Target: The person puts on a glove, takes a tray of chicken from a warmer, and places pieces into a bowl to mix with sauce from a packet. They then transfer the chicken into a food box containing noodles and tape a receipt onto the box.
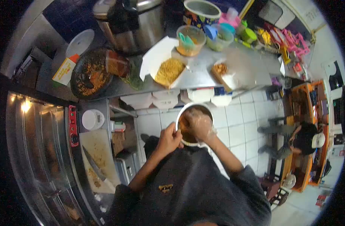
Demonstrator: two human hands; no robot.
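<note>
Held in front of my body is a round white bowl (185,141), with brownish-orange food showing inside it. My left hand (169,138) is closed on the bowl's left rim, its thumb over the edge. A clear plastic glove covers my right hand (201,126), which reaches down into the bowl. Blur and the bowl's shadow hide the right fingers, so what they touch cannot be made out. On the counter beyond lie an opened paper box (169,71) of yellow noodles and a smaller box (220,69) with brown pieces.
A steel counter (197,77) carries a stone mortar (90,81), a bag of brown sauce (116,63) and plastic tubs (190,39). To the left are a scale (92,119), a knife (94,164) on a cutting board (100,143) and a glass display cabinet (48,150). Another person (306,137) stands at right.
</note>
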